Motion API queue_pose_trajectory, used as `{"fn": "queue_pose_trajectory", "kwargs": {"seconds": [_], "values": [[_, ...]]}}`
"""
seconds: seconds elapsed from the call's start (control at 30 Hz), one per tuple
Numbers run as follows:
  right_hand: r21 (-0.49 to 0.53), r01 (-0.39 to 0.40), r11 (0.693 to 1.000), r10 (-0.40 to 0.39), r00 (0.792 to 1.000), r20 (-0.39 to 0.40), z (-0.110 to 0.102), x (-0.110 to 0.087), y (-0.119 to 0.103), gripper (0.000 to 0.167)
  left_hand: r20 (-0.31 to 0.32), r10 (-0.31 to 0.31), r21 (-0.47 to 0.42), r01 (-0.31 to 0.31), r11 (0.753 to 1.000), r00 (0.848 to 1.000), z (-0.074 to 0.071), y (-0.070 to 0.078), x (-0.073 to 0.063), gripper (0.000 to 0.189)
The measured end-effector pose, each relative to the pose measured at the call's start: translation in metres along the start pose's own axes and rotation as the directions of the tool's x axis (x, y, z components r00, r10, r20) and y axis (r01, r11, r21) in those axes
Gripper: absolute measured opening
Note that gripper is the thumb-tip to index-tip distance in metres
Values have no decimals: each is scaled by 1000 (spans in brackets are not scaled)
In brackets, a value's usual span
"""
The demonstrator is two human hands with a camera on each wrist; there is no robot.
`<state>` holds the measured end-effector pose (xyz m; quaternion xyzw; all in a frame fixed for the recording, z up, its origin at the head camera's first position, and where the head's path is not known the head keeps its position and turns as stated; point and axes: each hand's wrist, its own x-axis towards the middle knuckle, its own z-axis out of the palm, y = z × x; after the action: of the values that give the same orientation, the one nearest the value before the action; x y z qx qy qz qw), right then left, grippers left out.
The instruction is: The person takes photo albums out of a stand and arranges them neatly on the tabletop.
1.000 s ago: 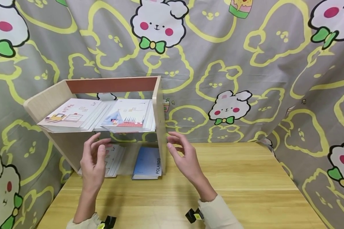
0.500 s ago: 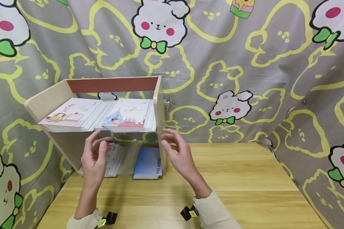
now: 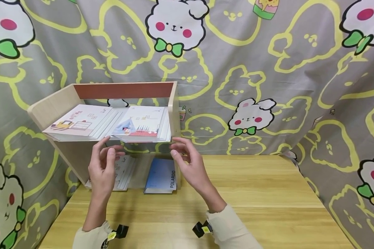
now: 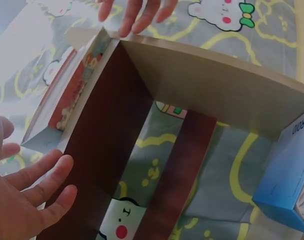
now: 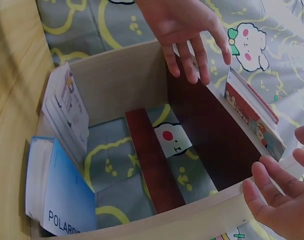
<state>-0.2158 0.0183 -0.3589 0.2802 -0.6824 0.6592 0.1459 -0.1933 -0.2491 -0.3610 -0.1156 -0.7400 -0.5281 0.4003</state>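
Note:
A two-tier wooden desk shelf (image 3: pixel 173 114) stands in front of both hands. My left hand (image 3: pixel 102 169), fingers loosely bent, is in front of the upper board, its fingertips right at the board's front edge. My right hand (image 3: pixel 190 166) is at the shelf's right side panel, fingertips close to the front corner; its palm shows in the right wrist view. Neither hand holds anything. Between them on the upper tier lies a white book with a blue tent picture (image 3: pixel 141 121). To its left lies a white book with a yellow vehicle picture (image 3: pixel 78 121).
On the lower tier, a blue POLAROID album (image 3: pixel 161 175) stands at the right and white books (image 3: pixel 123 173) at the left, partly behind my left hand. The wooden table (image 3: pixel 252 193) extends to the right. A rabbit-patterned curtain (image 3: pixel 237 76) hangs behind and around it.
My right hand has moved left, from beside the shelf to its front right corner. The left hand has risen slightly toward the upper board. The books have stayed in place.

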Motion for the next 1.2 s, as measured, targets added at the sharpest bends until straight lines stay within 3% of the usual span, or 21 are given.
{"fn": "queue_pose_trajectory", "kwargs": {"seconds": [0.3,0.77,1.2], "values": [[27,-17,999,17,1000,5,9,3,1,39,-12,-22,13,22,1000,1000,1,1,8,41],[82,-4,997,4,1000,1,24,14,-1,40,48,-94,-103,98,990,994,5,0,21,42],[234,-91,968,105,993,-47,35,26,-9,41,96,-113,-123,125,985,989,9,-1,31,42]]}}
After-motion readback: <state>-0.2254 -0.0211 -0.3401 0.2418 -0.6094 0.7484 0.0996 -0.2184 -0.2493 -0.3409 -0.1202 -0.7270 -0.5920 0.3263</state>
